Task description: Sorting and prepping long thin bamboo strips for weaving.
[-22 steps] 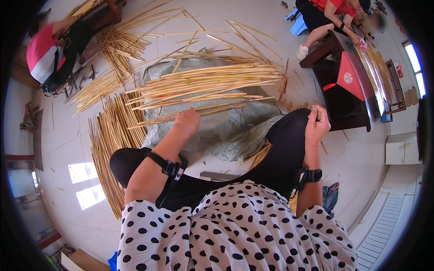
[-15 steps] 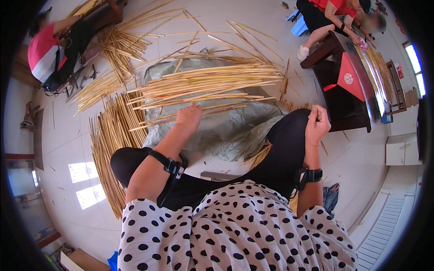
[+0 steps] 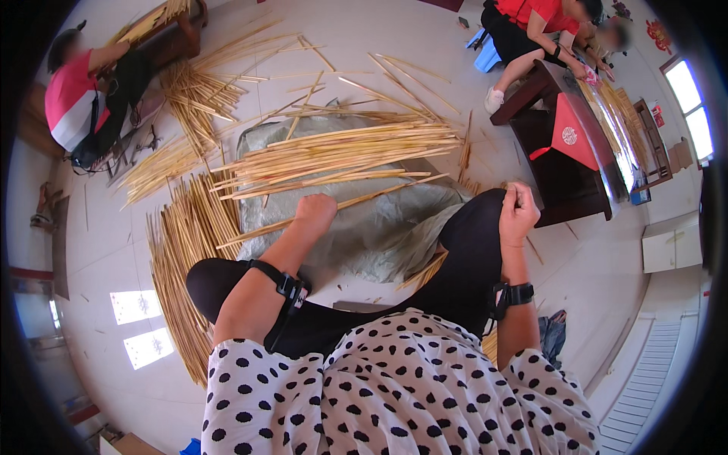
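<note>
Over the near side of the pile, my left hand (image 3: pixel 317 214) is closed in a fist around a long thin tan stick (image 3: pixel 371 197). That stick slants across the grey-green plastic sheeting (image 3: pixel 379 239), apart from most of the others. Behind it a layer of similar loose sticks (image 3: pixel 341 148) lies across the sheeting-covered heap. My right hand (image 3: pixel 519 214) is raised above my right knee, its fingers curled and the thumb pressed to them. Whether anything thin is between those fingers cannot be made out.
A dense bundle of sticks (image 3: pixel 178 273) lies on the floor at left, with more scattered sticks (image 3: pixel 201 95) beyond. One person (image 3: pixel 72 106) sits at far left. Another in red (image 3: pixel 535 26) works at a dark wooden table (image 3: pixel 557 163) with a red cloth (image 3: pixel 570 133).
My left hand has drawn back toward me, and the stick has come nearer with it, away from the layer. My right hand stays pinched by the knee. The whole view has shifted slightly.
</note>
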Tool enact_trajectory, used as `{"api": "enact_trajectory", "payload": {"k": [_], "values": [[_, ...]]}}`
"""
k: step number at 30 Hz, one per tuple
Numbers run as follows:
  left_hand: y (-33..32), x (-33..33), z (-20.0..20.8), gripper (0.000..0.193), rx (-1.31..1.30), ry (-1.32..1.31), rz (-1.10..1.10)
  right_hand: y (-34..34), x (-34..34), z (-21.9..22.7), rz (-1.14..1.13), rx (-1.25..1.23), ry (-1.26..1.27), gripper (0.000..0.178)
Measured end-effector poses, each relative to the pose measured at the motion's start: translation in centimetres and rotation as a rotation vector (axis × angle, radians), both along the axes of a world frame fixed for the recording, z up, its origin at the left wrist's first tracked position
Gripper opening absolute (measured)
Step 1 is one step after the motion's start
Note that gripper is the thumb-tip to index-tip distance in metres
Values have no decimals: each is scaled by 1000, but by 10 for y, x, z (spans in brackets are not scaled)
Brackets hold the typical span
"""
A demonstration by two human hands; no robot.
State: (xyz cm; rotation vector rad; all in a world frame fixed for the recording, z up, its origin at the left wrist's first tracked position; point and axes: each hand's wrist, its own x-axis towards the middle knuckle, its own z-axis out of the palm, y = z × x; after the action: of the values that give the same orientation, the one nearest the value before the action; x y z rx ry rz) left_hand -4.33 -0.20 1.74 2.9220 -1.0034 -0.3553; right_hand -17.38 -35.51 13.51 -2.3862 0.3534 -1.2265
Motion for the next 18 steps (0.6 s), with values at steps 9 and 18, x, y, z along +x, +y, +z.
{"api": "enact_trajectory", "payload": {"k": [9,18], "values": [[15,11,121,17,-566,71,40,28,-18,0,102,187,82,6],[23,-4,123,19,-1617,1103,210,129,-32,13,732,1139,908,23]]}}
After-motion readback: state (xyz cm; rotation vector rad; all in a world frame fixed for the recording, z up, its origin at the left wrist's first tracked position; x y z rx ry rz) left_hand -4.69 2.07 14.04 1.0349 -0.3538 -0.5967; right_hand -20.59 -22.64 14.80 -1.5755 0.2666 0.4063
